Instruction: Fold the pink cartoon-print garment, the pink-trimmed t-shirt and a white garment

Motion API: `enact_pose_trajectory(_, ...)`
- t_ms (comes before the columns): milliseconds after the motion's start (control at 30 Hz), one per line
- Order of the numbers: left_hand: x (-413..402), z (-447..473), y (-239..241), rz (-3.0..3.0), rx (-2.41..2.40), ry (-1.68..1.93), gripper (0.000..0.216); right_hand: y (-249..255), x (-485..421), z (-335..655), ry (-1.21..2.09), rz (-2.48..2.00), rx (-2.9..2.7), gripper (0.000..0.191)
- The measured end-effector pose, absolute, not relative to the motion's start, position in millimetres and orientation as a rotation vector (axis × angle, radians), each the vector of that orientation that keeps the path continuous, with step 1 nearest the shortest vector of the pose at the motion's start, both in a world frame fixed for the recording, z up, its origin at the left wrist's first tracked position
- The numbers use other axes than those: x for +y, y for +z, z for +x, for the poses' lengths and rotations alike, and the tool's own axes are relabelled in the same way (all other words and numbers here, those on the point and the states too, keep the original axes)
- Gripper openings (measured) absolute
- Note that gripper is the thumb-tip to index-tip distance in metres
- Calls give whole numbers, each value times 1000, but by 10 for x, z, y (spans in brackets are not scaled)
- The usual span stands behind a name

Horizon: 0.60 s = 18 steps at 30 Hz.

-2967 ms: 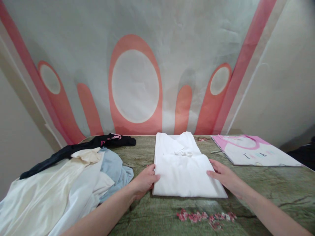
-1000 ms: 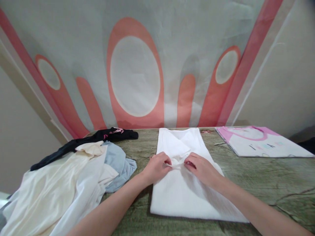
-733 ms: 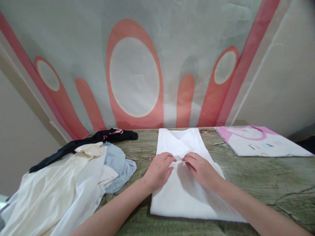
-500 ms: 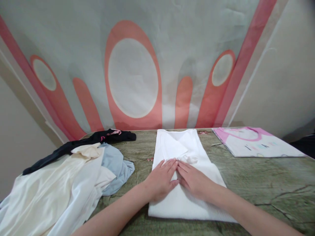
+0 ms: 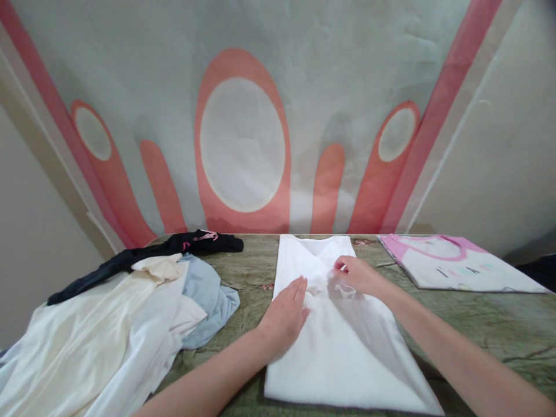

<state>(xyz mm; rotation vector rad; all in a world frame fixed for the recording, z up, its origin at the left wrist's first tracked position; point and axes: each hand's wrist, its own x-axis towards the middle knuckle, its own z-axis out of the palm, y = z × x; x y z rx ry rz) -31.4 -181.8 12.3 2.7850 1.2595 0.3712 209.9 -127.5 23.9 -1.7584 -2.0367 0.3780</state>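
Observation:
A folded white garment (image 5: 343,347) lies in the middle of the green patterned table (image 5: 486,324), its V-neck end toward the wall. My left hand (image 5: 284,315) lies flat and open on the garment's left half, fingers stretched forward. My right hand (image 5: 356,274) reaches further up the cloth, near the neckline, with its fingers pinched together on a small bit of the white fabric.
A heap of cream, white and light blue clothes (image 5: 113,324) fills the table's left side, with a black garment (image 5: 143,260) behind it. A folded white and pink shirt (image 5: 456,269) lies at the right. A wall cloth with orange shapes (image 5: 243,145) hangs behind.
Both hands lay flat side by side on the cloth half a second ago. My right hand has since moved up toward the neckline and pinched the fabric; my left hand stays flat.

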Motion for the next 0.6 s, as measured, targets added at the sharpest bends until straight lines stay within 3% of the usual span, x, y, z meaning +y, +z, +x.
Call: enact_pose_trajectory(600, -1859, -308, 102, 2900, 1185, 442, 29, -85, -1038, 2073, 335, -1762, -1936, 12)
